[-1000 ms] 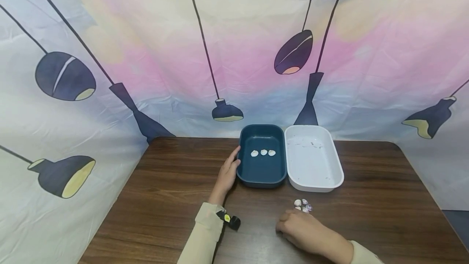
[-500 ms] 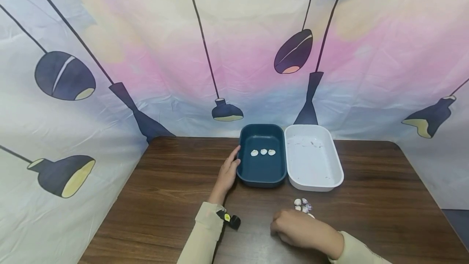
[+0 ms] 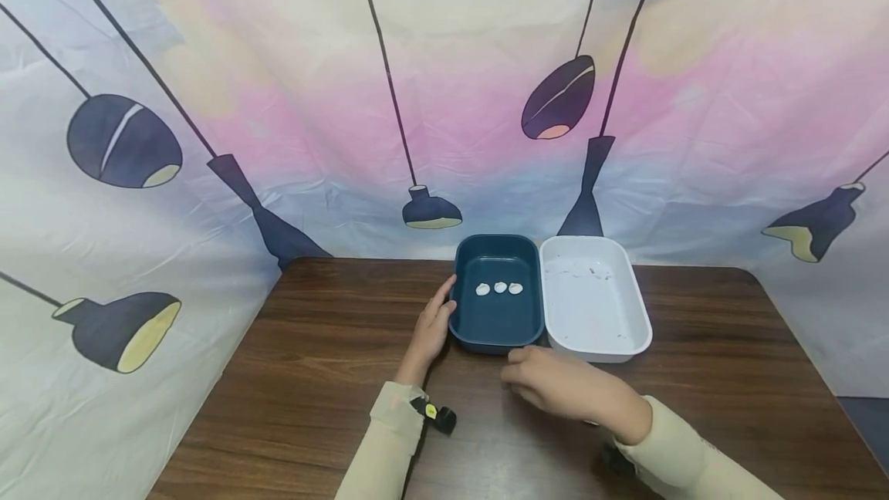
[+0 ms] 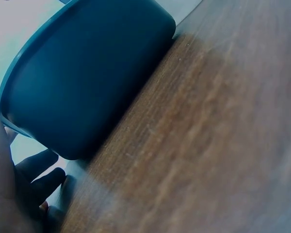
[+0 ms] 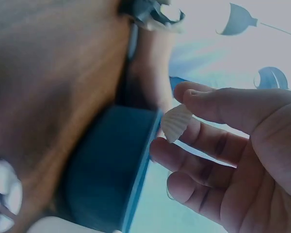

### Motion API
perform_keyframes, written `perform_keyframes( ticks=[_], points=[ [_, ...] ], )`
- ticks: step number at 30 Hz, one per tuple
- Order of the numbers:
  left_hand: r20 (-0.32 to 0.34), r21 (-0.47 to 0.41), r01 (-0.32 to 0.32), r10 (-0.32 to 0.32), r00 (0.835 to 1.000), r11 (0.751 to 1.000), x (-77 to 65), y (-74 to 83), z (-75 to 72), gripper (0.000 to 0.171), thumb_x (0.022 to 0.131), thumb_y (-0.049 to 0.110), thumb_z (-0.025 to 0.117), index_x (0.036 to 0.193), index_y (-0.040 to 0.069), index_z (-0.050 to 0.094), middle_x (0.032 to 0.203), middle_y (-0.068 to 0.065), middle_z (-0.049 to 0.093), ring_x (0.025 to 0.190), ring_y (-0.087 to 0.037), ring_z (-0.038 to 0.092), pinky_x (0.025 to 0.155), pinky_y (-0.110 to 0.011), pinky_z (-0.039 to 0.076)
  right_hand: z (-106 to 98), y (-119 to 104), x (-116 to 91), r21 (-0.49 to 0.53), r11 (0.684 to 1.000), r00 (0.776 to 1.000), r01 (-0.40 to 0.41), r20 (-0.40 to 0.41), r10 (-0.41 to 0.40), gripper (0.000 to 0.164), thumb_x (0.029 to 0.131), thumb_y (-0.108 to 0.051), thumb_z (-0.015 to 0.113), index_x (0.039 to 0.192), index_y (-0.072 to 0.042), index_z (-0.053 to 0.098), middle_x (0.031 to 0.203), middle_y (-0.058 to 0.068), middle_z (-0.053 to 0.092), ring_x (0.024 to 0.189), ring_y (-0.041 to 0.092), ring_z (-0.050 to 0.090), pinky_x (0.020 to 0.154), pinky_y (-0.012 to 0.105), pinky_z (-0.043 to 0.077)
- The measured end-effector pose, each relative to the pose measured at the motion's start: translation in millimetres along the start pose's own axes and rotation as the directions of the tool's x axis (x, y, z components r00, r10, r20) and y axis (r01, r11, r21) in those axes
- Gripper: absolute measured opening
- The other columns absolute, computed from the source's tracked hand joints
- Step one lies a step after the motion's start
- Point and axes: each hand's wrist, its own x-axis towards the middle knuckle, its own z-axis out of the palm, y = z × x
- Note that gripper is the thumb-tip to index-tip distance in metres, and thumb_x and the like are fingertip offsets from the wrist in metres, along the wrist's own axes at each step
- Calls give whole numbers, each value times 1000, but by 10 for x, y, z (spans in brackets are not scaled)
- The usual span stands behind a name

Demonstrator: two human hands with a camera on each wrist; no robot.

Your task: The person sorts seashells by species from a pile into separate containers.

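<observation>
My right hand (image 3: 562,384) pinches a white ribbed seashell (image 5: 176,122) between thumb and fingertips. It hangs over the table, just in front of the dark teal tray (image 3: 496,328); the shell is hidden in the head view. Inside that tray, three white shells (image 3: 500,287) lie in a row. My left hand (image 3: 432,330) rests against the tray's left side, fingers extended along the rim, and the left wrist view shows its fingers (image 4: 39,165) by the tray's outer wall. A small group of shells (image 5: 7,189) lies on the table, mostly hidden behind my right hand in the head view.
A white tray (image 3: 597,315) with small specks on its floor stands close along the teal tray's right side. Both sit near the back of the brown wooden table (image 3: 333,361). A lamp-printed cloth (image 3: 312,99) hangs behind it.
My right hand has moved from beside the shells on the table forward to the front edge of the teal tray. The left hand and both trays have stayed in place.
</observation>
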Motion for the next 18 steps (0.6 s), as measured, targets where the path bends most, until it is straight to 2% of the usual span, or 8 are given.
perform_keyframes(
  ticks=[7,18],
  points=[
    [1,3,0,0,1000,1000,-1,32,-3,54,110,25,42,164,31,42,168,-5,38,155,-35,33,122,-65,26,-121,101,104,-5,1000,999,5,-53,-5,11,93,-1,74,97,-11,77,85,-7,62,80,7,62,74,25,55],
    [2,-7,11,-11,1000,1000,5,4,-4,53,110,27,42,163,31,43,168,-6,39,154,-36,34,121,-66,26,-42,325,363,41,998,996,-55,-70,58,15,95,2,71,96,-10,80,88,-1,70,81,9,66,75,26,57]
  ],
)
